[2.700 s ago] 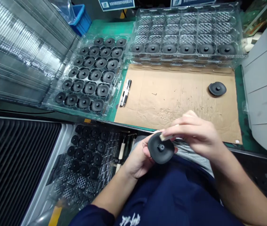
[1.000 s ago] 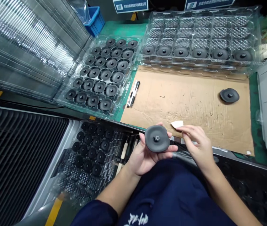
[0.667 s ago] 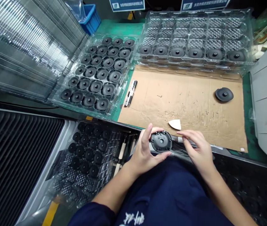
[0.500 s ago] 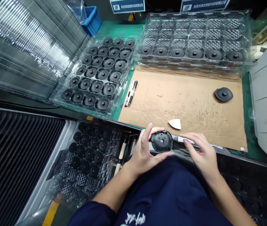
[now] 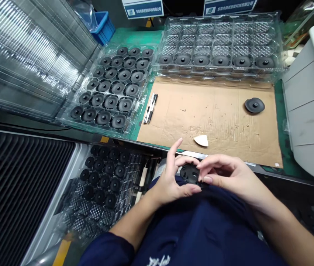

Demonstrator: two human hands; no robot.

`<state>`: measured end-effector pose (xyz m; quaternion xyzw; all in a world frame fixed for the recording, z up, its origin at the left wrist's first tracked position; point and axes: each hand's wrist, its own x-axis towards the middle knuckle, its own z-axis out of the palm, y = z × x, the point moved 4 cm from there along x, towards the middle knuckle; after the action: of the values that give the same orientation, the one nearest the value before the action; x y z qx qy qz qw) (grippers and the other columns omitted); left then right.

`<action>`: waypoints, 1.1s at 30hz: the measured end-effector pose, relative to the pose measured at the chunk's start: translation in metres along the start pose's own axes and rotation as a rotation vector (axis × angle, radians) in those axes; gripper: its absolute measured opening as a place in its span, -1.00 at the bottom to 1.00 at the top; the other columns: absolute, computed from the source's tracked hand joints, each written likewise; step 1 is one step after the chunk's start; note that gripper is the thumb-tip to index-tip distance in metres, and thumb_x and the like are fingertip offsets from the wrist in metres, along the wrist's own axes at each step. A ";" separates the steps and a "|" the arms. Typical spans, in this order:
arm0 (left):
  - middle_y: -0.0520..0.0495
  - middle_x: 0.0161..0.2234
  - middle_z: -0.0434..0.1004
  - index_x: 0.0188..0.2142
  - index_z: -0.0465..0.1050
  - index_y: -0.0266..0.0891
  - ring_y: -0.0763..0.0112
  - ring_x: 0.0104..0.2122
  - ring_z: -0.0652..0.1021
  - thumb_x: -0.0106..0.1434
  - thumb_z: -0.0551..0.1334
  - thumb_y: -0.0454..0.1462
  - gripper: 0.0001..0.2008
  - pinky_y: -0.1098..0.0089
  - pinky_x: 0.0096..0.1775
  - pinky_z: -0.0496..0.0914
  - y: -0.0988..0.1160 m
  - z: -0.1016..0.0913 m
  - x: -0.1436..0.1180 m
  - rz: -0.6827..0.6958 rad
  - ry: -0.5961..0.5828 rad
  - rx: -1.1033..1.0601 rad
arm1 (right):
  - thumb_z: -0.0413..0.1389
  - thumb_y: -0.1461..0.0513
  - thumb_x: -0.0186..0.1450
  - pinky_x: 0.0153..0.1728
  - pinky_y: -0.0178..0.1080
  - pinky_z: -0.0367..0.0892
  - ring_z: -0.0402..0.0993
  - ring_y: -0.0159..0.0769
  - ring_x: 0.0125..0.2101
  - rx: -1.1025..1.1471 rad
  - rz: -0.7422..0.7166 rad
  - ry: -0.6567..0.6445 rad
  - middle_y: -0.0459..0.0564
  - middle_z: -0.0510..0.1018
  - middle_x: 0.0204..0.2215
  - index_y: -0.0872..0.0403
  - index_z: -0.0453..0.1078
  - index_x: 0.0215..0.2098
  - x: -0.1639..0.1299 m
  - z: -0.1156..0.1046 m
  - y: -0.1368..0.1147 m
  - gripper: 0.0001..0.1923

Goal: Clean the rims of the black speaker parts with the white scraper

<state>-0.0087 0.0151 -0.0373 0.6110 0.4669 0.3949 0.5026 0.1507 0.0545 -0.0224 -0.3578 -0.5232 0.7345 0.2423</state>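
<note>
Both hands meet over the lap at the near table edge: the left hand [image 5: 170, 183] pinches a round, matte black plastic disc [image 5: 189, 172] between thumb and fingers, and the right hand [image 5: 228, 177] closes its fingertips on the disc's right rim. Just beyond lies a pale wedge-shaped piece [image 5: 201, 140] on scuffed brown cardboard [image 5: 214, 111], whose middle is bare. A second black disc [image 5: 254, 105] sits far right, and clear ribbed blister trays [image 5: 112, 88] line the left and far edges.

Two blue signs [image 5: 142, 7] [image 5: 230, 4] hang at the far edge of the desk, each with a small white emblem at its left end and one line of white Chinese characters, too small and blurred to read. White lettering on the person's dark blue garment [image 5: 158, 261] is cut off by the picture's lower edge and cannot be read either.
</note>
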 end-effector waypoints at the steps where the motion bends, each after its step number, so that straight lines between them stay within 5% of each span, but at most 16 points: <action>1: -0.21 0.30 -0.26 0.00 0.34 -0.20 0.07 0.06 0.36 0.05 0.27 0.09 -0.39 0.15 0.15 0.17 0.000 0.000 0.000 -0.019 -0.016 -0.018 | 0.23 0.21 0.16 -0.37 -0.33 0.38 0.47 -0.39 -0.40 0.022 0.022 -0.007 -0.06 0.55 -0.41 0.02 0.49 -0.24 0.000 0.000 0.000 -0.82; 7: -0.14 0.32 -0.37 -0.05 0.42 -0.19 -0.01 0.10 0.32 -0.03 0.30 0.11 -0.37 0.16 0.16 0.17 0.003 0.003 0.000 -0.113 -0.132 -0.144 | 0.27 0.24 0.11 -0.39 -0.33 0.43 0.50 -0.40 -0.44 0.180 0.081 -0.087 -0.10 0.54 -0.47 0.06 0.43 -0.35 -0.001 0.006 -0.002 -0.85; 9: -0.21 0.30 -0.18 0.08 0.31 -0.15 -0.01 0.08 0.36 -0.06 0.33 0.10 -0.25 0.13 0.13 0.21 0.005 0.003 0.000 -0.129 -0.131 -0.153 | 0.26 0.27 0.12 -0.41 -0.35 0.42 0.49 -0.44 -0.47 0.237 0.082 -0.110 -0.12 0.54 -0.47 0.05 0.32 -0.40 -0.003 0.010 -0.003 -0.83; 13: -0.25 0.01 0.38 0.29 -0.25 -0.14 0.08 0.02 0.43 -0.04 0.37 0.01 0.07 0.10 0.12 0.22 0.007 0.003 0.000 -0.099 -0.097 -0.187 | 0.23 0.31 0.15 -0.39 -0.39 0.41 0.49 -0.49 -0.46 0.263 0.050 0.006 -0.13 0.56 -0.45 0.04 0.20 -0.44 -0.010 0.010 0.000 -0.76; 20: -0.24 -0.06 0.42 0.27 -0.35 -0.06 0.07 -0.03 0.48 -0.07 0.43 -0.10 0.13 0.02 0.01 0.34 0.007 0.003 0.001 0.177 0.018 -0.105 | 0.23 0.29 0.16 -0.38 -0.35 0.40 0.51 -0.40 -0.41 0.184 -0.030 0.170 -0.09 0.56 -0.44 0.05 0.29 -0.44 -0.029 0.005 0.008 -0.84; 27: -0.26 -0.02 0.38 0.28 -0.33 -0.05 0.11 -0.02 0.46 -0.08 0.45 -0.19 0.14 0.07 -0.01 0.38 0.013 0.001 0.000 0.291 0.061 0.035 | 0.12 0.32 0.24 -0.48 -0.34 0.27 0.36 -0.42 -0.49 -0.386 -0.159 0.146 -0.13 0.46 -0.48 -0.03 0.41 -0.33 -0.063 -0.007 0.018 -0.89; 33: -0.22 -0.02 0.41 0.28 -0.37 -0.06 0.16 -0.02 0.46 -0.06 0.43 -0.12 0.14 0.04 0.05 0.31 0.016 0.014 0.003 0.380 0.083 0.070 | -0.01 0.41 0.26 -0.10 -0.21 0.31 0.35 -0.27 -0.04 -0.681 -0.385 0.236 -0.02 0.42 -0.04 -0.08 0.38 -0.10 -0.087 -0.010 0.026 -0.66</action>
<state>0.0077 0.0132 -0.0236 0.6884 0.3769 0.4913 0.3778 0.2133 -0.0120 -0.0249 -0.3949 -0.7625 0.4144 0.3015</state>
